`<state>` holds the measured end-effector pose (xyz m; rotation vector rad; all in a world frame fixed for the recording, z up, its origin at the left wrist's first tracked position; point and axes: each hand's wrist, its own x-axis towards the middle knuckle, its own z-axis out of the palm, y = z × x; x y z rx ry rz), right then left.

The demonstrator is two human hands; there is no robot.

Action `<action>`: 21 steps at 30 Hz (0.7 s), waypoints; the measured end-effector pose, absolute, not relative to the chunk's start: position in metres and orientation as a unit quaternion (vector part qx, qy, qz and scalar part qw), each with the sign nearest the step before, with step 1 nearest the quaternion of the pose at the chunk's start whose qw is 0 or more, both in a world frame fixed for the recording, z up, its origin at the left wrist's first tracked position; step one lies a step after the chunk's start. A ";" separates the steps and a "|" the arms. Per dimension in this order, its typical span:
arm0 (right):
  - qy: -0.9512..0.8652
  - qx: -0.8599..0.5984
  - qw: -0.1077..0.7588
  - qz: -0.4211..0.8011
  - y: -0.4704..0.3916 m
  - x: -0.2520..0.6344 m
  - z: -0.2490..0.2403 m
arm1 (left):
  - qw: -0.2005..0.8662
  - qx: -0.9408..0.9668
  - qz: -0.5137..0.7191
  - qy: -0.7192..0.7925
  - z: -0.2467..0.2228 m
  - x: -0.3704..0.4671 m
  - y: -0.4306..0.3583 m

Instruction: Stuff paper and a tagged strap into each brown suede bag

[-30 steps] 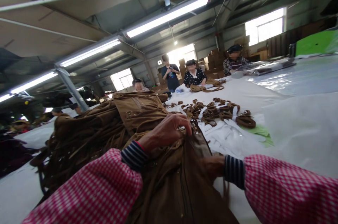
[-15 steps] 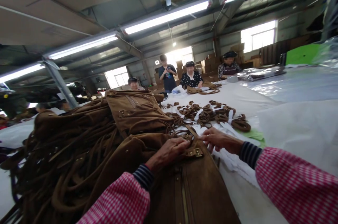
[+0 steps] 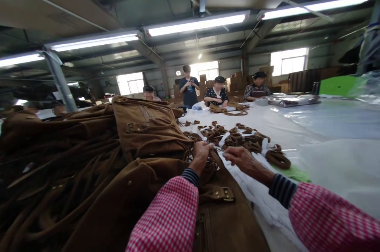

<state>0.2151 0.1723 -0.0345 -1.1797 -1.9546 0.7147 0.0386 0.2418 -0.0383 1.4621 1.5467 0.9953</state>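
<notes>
A brown bag (image 3: pixel 234 220) with a zip and a brass buckle (image 3: pixel 227 194) lies in front of me. My left hand (image 3: pixel 201 154) reaches over it, fingers closed on the end of a brown strap (image 3: pixel 219 162) at the bag's far edge. A small bit of metal shows by those fingertips. Just right of the strap is my right hand (image 3: pixel 247 163), its fingers curled in. Whatever it may hold is hidden.
More brown bags (image 3: pixel 145 123) are piled on the left, with loose straps. Beyond my hands lie several coiled straps (image 3: pixel 277 158) with white wrapping on the white-covered table (image 3: pixel 285 121). Plastic sheets (image 3: pixel 332 113) lie to the right. Several people (image 3: pixel 218 93) are at the far side.
My left hand has moved forward from beside the buckle to the strap's end. My right hand's fingers have curled in more. The view has shifted slightly.
</notes>
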 end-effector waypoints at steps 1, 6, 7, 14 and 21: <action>-0.750 -0.471 0.382 0.264 0.184 0.212 -0.033 | 0.385 0.574 0.400 0.602 -0.040 0.039 0.244; -0.781 -0.461 0.339 0.249 0.226 0.185 -0.028 | 0.337 0.576 0.433 0.606 -0.043 0.029 0.257; -0.794 -0.460 0.328 0.227 0.230 0.180 -0.026 | 0.326 0.574 0.438 0.611 -0.043 0.027 0.259; -0.852 -0.462 0.220 0.109 0.240 0.177 0.008 | 0.326 0.549 0.443 0.629 -0.059 0.025 0.271; -0.890 -0.427 0.113 0.116 0.211 0.201 0.027 | 0.369 0.525 0.414 0.645 -0.068 0.024 0.273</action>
